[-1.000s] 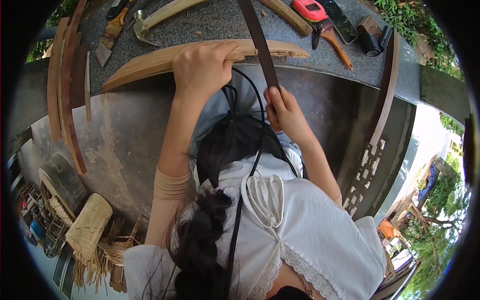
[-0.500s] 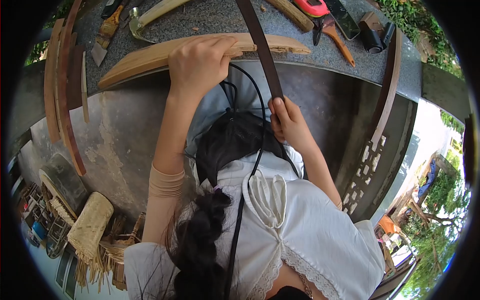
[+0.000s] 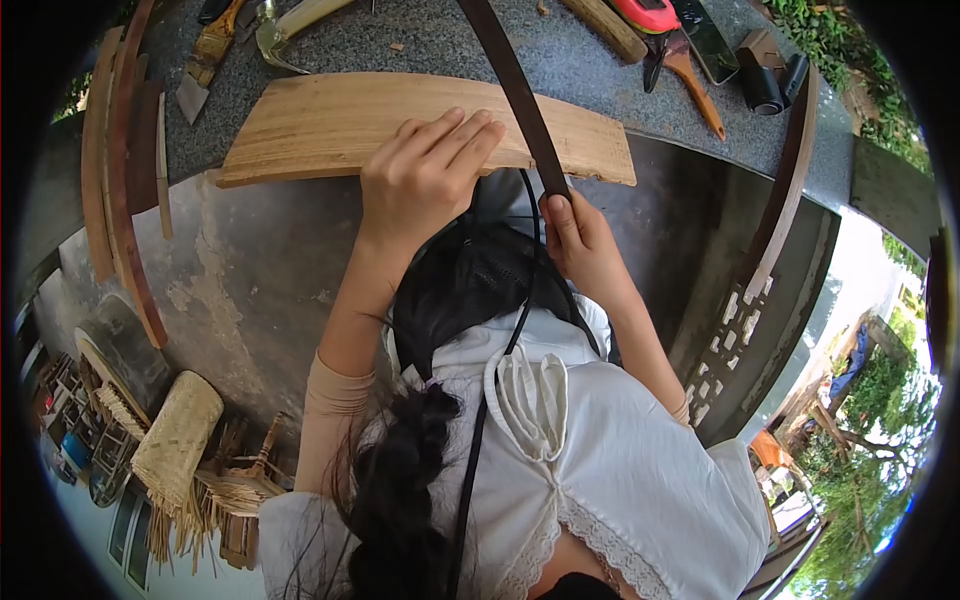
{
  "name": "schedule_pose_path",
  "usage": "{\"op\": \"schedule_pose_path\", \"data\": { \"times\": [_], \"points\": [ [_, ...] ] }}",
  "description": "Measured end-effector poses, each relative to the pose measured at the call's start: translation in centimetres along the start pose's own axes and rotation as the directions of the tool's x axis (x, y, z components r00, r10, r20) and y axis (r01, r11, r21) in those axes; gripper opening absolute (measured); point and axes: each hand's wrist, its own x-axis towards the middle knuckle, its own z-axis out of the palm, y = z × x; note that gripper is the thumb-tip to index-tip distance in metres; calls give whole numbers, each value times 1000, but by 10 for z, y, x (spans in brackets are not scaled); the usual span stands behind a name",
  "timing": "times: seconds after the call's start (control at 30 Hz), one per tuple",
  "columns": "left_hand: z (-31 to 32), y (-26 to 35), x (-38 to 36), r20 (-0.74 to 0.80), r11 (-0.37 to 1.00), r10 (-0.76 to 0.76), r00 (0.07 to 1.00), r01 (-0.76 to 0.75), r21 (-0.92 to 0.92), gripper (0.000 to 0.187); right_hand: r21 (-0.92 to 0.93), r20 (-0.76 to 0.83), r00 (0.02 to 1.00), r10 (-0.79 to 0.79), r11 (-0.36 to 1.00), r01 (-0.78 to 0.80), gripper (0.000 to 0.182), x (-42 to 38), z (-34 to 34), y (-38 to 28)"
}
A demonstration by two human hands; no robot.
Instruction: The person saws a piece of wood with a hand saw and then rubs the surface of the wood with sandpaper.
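Note:
A pale wooden board [image 3: 310,125] lies broad face up along the near edge of the stone worktop, overhanging it slightly. My left hand [image 3: 425,180] is on the board's near edge, its bent fingers over the upper face; the thumb is hidden. Closed around the lower end of a long, dark brown flat strip [image 3: 515,90] is my right hand [image 3: 585,240], just in front of the edge. The strip slants up and away across the board, and its far end leaves the view.
On the grey stone worktop [image 3: 400,55] lie a hammer [image 3: 290,30], a scraper [image 3: 192,95], a red tape measure [image 3: 645,12], a paintbrush [image 3: 695,85] and a phone [image 3: 708,40]. Wood strips [image 3: 120,180] hang over the left edge. A black cord [image 3: 475,450] runs down my front.
The board has turned from edge-on to broad face up. My left hand has shifted right and nearer, its fingers straighter. My right hand still grips the strip.

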Motion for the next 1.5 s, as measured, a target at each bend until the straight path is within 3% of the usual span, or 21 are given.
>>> {"op": "schedule_pose_path", "data": {
  "times": [0.23,0.4,0.47,0.57,0.63,0.67,0.73,0.87,0.97,1.1,1.2,1.27,1.3,1.4,1.43,1.5],
  "points": [
    [1,-1,0,4,1000,22,1000,-22,15,24,175,124,991,52,982,-74,37,2,-9,-2],
    [2,-1,-2,-3,999,36,999,-36,28,24,131,179,979,100,984,-124,37,1,-19,-14],
    [3,-1,-4,9,1000,10,1000,-10,29,42,141,205,970,128,977,-159,37,0,-18,-13],
    [3,-2,-4,5,1000,13,1000,-13,24,43,138,101,992,79,986,-93,36,-5,-8,-13],
    [0,0,-2,4,999,30,1000,-30,16,33,-55,9,1000,30,998,-29,35,-13,-3,-13],
    [-2,0,-1,6,999,41,999,-41,10,24,-55,9,1000,27,998,-26,35,-17,-3,-11],
    [-4,-6,0,5,999,32,999,-32,31,24,-26,-20,995,100,995,-101,33,-25,-2,0],
    [-4,-20,6,5,999,19,1000,-19,34,24,-81,-7,995,101,992,-101,34,-34,-4,12],
    [-4,-9,9,45,999,-5,999,3,41,39,-98,-96,995,1,995,-10,35,-10,-1,-1],
    [-3,-9,12,22,999,-38,999,38,39,39,-59,-72,992,-100,994,96,35,6,0,-16],
    [-10,-23,24,39,994,-101,994,99,44,33,-115,-74,996,-49,993,40,33,-21,-9,8],
    [-21,-33,39,171,950,-312,935,302,81,23,-165,-93,995,-17,986,2,30,-44,-18,19],
    [-25,-32,47,166,952,-305,938,295,81,23,-162,-98,995,-24,987,8,30,-49,-18,18],
    [-32,-25,66,349,921,-387,853,342,186,27,-234,-279,941,-189,964,124,22,-49,-18,2],
    [-31,-22,68,347,923,-382,856,336,189,27,-230,-283,939,-194,964,130,22,-43,-18,-8],
    [-28,-16,70,316,905,-419,851,365,217,28,-406,-296,878,-375,882,240,19,-27,-16,-25]
  ]
}}
